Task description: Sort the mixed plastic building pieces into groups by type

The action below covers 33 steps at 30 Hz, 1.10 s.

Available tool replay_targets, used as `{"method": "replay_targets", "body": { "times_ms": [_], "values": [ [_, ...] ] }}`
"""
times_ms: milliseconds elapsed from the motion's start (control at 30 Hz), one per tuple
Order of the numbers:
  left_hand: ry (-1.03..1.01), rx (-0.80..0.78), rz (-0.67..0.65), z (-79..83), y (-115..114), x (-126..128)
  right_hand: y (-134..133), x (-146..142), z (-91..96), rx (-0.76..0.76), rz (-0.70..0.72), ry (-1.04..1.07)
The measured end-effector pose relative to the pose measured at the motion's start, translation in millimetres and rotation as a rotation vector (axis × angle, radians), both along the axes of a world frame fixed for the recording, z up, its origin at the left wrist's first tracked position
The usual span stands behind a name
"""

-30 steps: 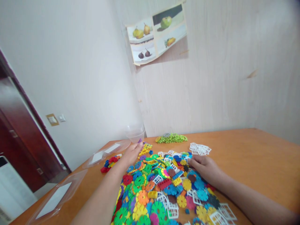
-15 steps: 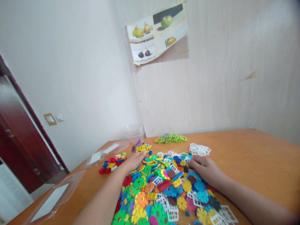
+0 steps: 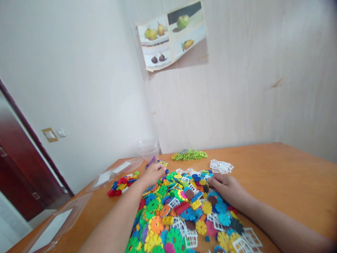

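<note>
My left hand [image 3: 154,173] is over the far left edge of a large mixed heap of plastic pieces [image 3: 181,208], close to a small pile of purple and yellow pieces [image 3: 151,162]. Its fingers are curled, and whatever they hold is hidden. A small blue piece [image 3: 166,171] lies beside its fingertips. At the heap's far right edge, my right hand [image 3: 226,187] rests with thumb and fingers drawn together, touching pieces there. I cannot make out what is in its fingertips. Flower-shaped discs, bricks and white lattice window pieces [image 3: 191,240] make up the heap.
Red, blue and yellow bricks [image 3: 121,184] lie left of my left forearm. Behind the heap are a green pile [image 3: 193,154], white window pieces [image 3: 221,167] and a clear tub [image 3: 149,149]. Clear plastic lids [image 3: 79,207] with white labels line the orange table's [image 3: 286,172] left side.
My left hand has gone from outstretched fingers to curled ones and shifted slightly over the purple and yellow pile. My right hand stays at the heap's edge. The view has turned slightly right.
</note>
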<state>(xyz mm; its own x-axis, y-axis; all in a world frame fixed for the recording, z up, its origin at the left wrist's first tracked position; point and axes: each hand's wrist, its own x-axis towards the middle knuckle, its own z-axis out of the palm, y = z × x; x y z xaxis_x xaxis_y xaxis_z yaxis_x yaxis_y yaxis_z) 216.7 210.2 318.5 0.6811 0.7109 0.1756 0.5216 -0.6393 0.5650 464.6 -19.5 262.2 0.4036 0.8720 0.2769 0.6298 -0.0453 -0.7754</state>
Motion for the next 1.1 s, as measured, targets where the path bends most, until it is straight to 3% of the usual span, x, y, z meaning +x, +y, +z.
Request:
{"method": "replay_targets", "body": {
  "times_ms": [200,367,567,767,967,1100],
  "values": [
    [0.052,0.125,0.03,-10.6,24.2,17.4,-0.1,-0.7,-1.8,-0.002,-0.008,-0.006],
    [0.128,0.167,0.007,-12.3,21.4,29.3,-1.0,-0.3,-0.2,-0.007,0.007,-0.001],
    [0.058,0.161,0.087,-13.6,21.3,25.5,-1.6,0.7,0.1,-0.028,0.016,0.006],
    [-0.119,0.11,0.185,3.7,28.9,-21.6,-2.9,0.8,2.1,-0.042,0.01,-0.011],
    [-0.262,0.122,0.409,27.6,29.6,-92.5,-1.0,3.6,-2.0,-0.048,0.022,-0.019],
    [-0.238,0.134,0.546,31.8,32.8,-119.8,-0.3,4.8,-4.0,-0.047,0.036,-0.022]
  ]
}}
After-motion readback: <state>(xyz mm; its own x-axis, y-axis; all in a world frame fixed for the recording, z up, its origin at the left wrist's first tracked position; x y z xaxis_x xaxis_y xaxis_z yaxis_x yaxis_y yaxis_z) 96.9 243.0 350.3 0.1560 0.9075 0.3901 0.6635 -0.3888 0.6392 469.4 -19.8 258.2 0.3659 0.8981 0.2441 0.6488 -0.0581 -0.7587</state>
